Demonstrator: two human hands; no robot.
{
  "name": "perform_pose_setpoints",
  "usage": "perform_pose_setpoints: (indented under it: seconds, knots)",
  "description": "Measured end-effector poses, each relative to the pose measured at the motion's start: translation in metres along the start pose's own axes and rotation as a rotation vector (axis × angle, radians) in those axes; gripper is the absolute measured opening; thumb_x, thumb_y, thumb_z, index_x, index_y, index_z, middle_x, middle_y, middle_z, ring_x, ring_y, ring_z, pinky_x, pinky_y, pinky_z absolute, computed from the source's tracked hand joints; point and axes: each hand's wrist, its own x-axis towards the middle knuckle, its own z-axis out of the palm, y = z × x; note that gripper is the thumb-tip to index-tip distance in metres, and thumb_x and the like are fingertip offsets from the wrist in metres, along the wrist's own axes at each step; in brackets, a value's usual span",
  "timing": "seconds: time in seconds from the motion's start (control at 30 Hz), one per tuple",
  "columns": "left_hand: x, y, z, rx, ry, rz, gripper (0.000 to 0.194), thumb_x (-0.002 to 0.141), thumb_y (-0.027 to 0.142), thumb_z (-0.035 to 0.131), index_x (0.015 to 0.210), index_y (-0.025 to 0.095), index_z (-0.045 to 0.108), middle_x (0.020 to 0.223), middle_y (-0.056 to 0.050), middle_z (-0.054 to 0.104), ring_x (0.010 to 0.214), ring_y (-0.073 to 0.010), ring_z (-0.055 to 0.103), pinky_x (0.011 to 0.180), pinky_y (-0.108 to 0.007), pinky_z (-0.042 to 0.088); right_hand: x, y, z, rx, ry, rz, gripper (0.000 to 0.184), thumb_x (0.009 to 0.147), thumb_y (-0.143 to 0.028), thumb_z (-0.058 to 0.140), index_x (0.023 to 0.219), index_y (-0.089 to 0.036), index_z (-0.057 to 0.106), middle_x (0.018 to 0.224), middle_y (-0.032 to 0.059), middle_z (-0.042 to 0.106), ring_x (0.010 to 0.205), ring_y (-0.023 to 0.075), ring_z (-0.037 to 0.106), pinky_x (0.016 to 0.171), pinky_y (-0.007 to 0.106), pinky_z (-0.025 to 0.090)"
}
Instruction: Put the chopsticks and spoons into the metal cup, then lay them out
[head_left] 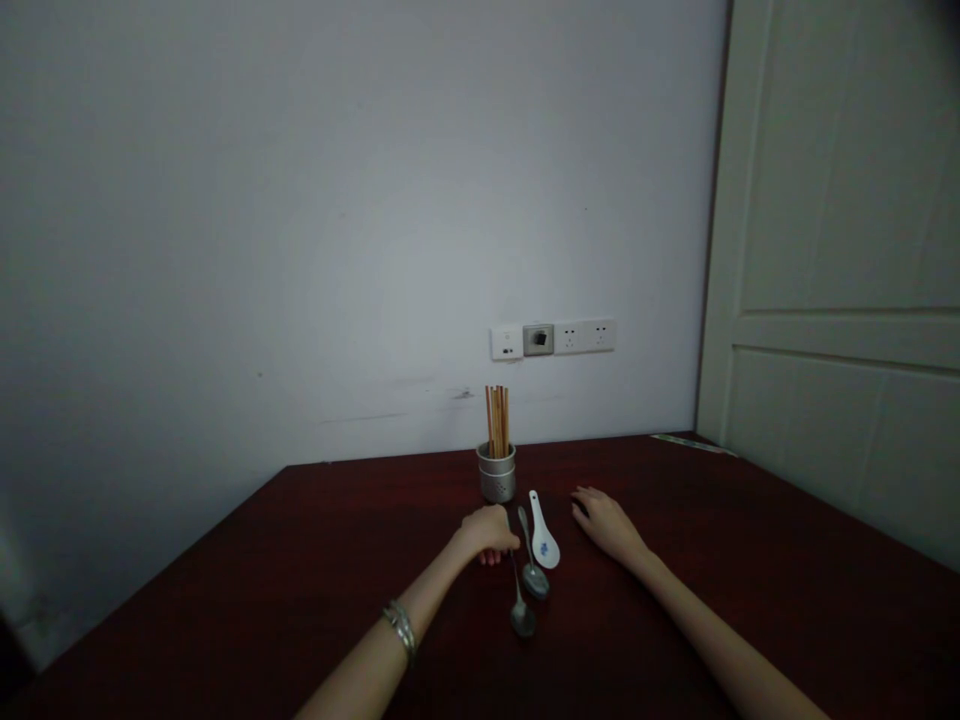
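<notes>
On the dark red table [300,580], left hand [490,533] pinches the handle of a metal spoon [523,619]; whether the spoon is lifted is hard to tell in the dim light. Long axis: from the fingers toward the wearer, bowl nearest, slightly rightward. Second spoon [535,581] and white spoon [545,546] lie just right of it, handles pointing away. Cup [497,482] of chopsticks [498,422] stands just beyond the left hand, the nearer hand. Right hand [606,522]: palm down, fingers loosely spread, nothing visibly held.

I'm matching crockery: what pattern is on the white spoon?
The white spoon bears a small blue motif, best seen in the head view.
</notes>
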Motion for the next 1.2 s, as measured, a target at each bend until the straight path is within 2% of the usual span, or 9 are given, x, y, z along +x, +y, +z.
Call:
perform_pose_setpoints:
  seconds: [0.17, 0.27, 0.37, 0.53, 0.8, 1.0, 1.1, 1.2]
  knots:
    - [-0.003, 0.005, 0.002, 0.108, 0.069, 0.007, 0.029, 0.063, 0.021, 0.050, 0.035, 0.018, 0.044, 0.039, -0.007, 0.051, 0.048, -0.0251, 0.058, 0.052, -0.038, 0.047, 0.000, 0.002, 0.002, 0.019, 0.008, -0.006, 0.037, 0.080, -0.026, 0.040, 0.106, -0.009, 0.061, 0.115, 0.0164, 0.056, 0.110, 0.0251, 0.049, 0.096, 0.034, 0.033]
    - [-0.006, 0.007, 0.003, 0.164, 0.147, 0.010, 0.021, 0.062, 0.021, 0.051, 0.041, 0.017, 0.049, 0.040, -0.005, 0.052, 0.055, -0.0218, 0.060, 0.056, -0.031, 0.047, 0.000, 0.002, 0.003, 0.007, 0.013, -0.012, 0.037, 0.080, -0.025, 0.039, 0.106, -0.009, 0.061, 0.115, 0.0154, 0.056, 0.110, 0.0243, 0.049, 0.096, 0.034, 0.033]
    - [-0.009, 0.007, 0.004, 0.174, 0.160, 0.012, 0.011, 0.059, 0.020, 0.053, 0.050, 0.015, 0.054, 0.047, -0.004, 0.057, 0.053, -0.0185, 0.060, 0.051, -0.026, 0.047, 0.000, 0.001, 0.002, -0.017, 0.011, -0.023, 0.039, 0.081, -0.024, 0.037, 0.107, -0.008, 0.060, 0.114, 0.0155, 0.057, 0.110, 0.0241, 0.049, 0.097, 0.034, 0.032]
    - [-0.007, 0.004, 0.009, 0.038, 0.146, 0.026, 0.007, 0.057, 0.018, 0.051, 0.054, 0.012, 0.054, 0.055, -0.006, 0.061, 0.043, -0.0153, 0.056, 0.039, -0.023, 0.044, -0.001, -0.001, 0.000, -0.046, -0.010, -0.022, 0.040, 0.081, -0.024, 0.036, 0.107, -0.008, 0.060, 0.116, 0.0156, 0.056, 0.111, 0.0237, 0.048, 0.096, 0.034, 0.033]
    - [-0.001, -0.005, 0.017, -0.172, 0.115, 0.066, 0.016, 0.057, 0.016, 0.050, 0.041, 0.014, 0.046, 0.045, -0.004, 0.054, 0.037, -0.0136, 0.051, 0.035, -0.026, 0.045, -0.001, 0.000, 0.000, -0.016, 0.004, -0.009, 0.039, 0.080, -0.025, 0.038, 0.107, -0.008, 0.060, 0.115, 0.0163, 0.056, 0.110, 0.0248, 0.049, 0.096, 0.035, 0.033]
    - [-0.019, 0.008, 0.000, -0.237, 0.205, 0.072, 0.018, 0.058, 0.014, 0.050, 0.041, 0.013, 0.046, 0.041, -0.002, 0.051, 0.032, -0.0109, 0.046, 0.034, -0.024, 0.042, 0.000, 0.005, 0.002, 0.086, 0.012, -0.001, 0.039, 0.080, -0.029, 0.039, 0.106, -0.008, 0.060, 0.113, 0.0159, 0.057, 0.108, 0.0246, 0.050, 0.095, 0.035, 0.034]
    - [-0.029, 0.012, -0.014, -0.213, 0.277, 0.140, 0.020, 0.060, 0.016, 0.048, 0.041, 0.013, 0.048, 0.039, -0.001, 0.049, 0.032, -0.0097, 0.045, 0.033, -0.021, 0.040, 0.001, 0.009, -0.002, 0.280, 0.044, 0.078, 0.041, 0.080, -0.033, 0.041, 0.106, -0.009, 0.060, 0.109, 0.0147, 0.060, 0.103, 0.0237, 0.054, 0.092, 0.034, 0.038]
    - [-0.038, 0.016, -0.025, -0.181, 0.356, 0.194, 0.020, 0.062, 0.017, 0.048, 0.043, 0.012, 0.051, 0.039, -0.001, 0.049, 0.031, -0.0082, 0.044, 0.033, -0.017, 0.037, 0.006, 0.005, -0.014, 0.519, 0.139, 0.196, 0.036, 0.077, -0.034, 0.046, 0.099, -0.011, 0.062, 0.104, 0.0130, 0.063, 0.099, 0.0236, 0.057, 0.089, 0.035, 0.041]
